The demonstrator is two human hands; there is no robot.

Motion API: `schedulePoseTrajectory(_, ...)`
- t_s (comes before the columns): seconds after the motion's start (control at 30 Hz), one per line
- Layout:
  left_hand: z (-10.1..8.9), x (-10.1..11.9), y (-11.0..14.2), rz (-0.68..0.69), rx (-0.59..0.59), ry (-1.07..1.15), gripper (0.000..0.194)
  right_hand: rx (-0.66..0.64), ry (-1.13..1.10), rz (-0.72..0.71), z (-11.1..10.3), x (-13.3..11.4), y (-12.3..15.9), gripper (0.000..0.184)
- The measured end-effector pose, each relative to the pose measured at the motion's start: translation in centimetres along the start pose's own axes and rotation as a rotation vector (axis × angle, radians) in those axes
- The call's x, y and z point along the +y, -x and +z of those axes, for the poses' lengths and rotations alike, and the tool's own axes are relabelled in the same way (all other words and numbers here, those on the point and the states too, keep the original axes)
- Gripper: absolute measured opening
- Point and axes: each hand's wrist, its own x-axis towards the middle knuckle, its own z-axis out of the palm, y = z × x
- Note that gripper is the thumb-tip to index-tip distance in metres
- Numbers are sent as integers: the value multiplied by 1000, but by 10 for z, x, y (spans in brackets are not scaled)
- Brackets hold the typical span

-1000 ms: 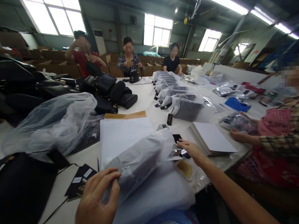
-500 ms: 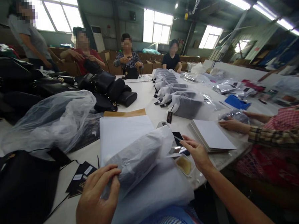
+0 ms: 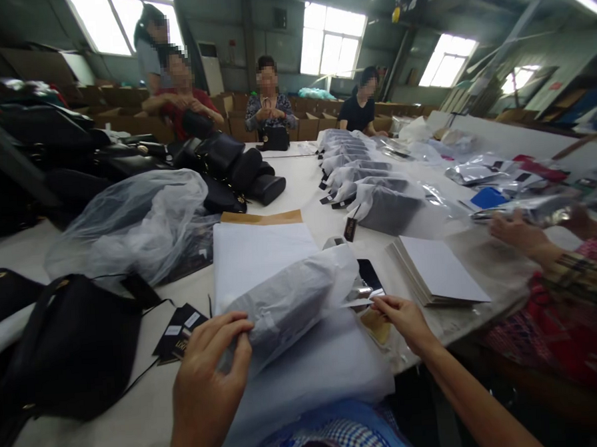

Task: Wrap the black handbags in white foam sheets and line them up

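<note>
My left hand pinches the near end of a dark bag wrapped in white tissue paper, which lies across a stack of white sheets. My right hand is closed in a pinch on a thin strip or edge of wrapping by the bundle's far end, beside a black phone and a small clear packet. More white tissue spreads under the bundle toward me.
A black handbag and black hang tags lie at left, behind them a clear plastic bag. A row of wrapped bags runs up the white table. A co-worker's hand reaches in at right by a stack of white cards. Several people sit at the far end.
My right hand drew back from beside the phone toward me, still pinching. The co-worker's hands at right lifted a clear packet. My view shifted slightly left and a standing person appeared at far left.
</note>
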Motion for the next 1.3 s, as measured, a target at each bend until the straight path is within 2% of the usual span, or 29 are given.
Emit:
schedulePoseTrajectory(0.13, -1, 5, 0, -54, 8, 46, 15, 7, 349, -111, -17, 2, -6, 51)
schedulePoseTrajectory(0.23, -1, 8, -1, -86, 18, 68, 16, 87, 472, -181, -34, -6, -1, 53)
schedulePoseTrajectory(0.3, -1, 10, -2, -99, 18, 78, 16, 145, 506, -294, -39, -25, 8, 51)
schedulePoseTrajectory(0.37, -2, 12, -2, -110, 16, 88, 17, 107, 520, -471, -34, -58, 22, 45)
schedulePoseTrajectory(0.43, -3, 14, -2, -117, 20, 100, 17, -69, 524, -691, -18, -100, 38, 33)
schedulePoseTrajectory(0.5, -4, 15, -2, -120, 29, 111, 18, -349, 525, -880, 8, -142, 53, 18)
schedulePoseTrajectory(0.6, -5, 18, 0, -122, 43, 123, 20, -762, 525, -1024, 55, -190, 65, 13)
schedulePoseTrajectory(0.7, -5, 21, 2, -131, 54, 133, 20, -1015, 563, -1071, 99, -213, 66, 14)
schedulePoseTrajectory(0.77, -4, 22, 4, -142, 57, 142, 20, -1124, 621, -1063, 121, -219, 63, 15)
schedulePoseTrajectory(0.87, -4, 23, 6, -159, 59, 157, 20, -1231, 711, -1004, 142, -222, 58, 18)
schedulePoseTrajectory(1.1, -5, 22, 7, -169, 47, 172, 21, -1400, 750, -928, 153, -234, 48, 25)
schedulePoseTrajectory(1.3, -5, 24, 9, -167, 71, 179, 20, -1474, 814, -909, 158, -238, 46, 36)
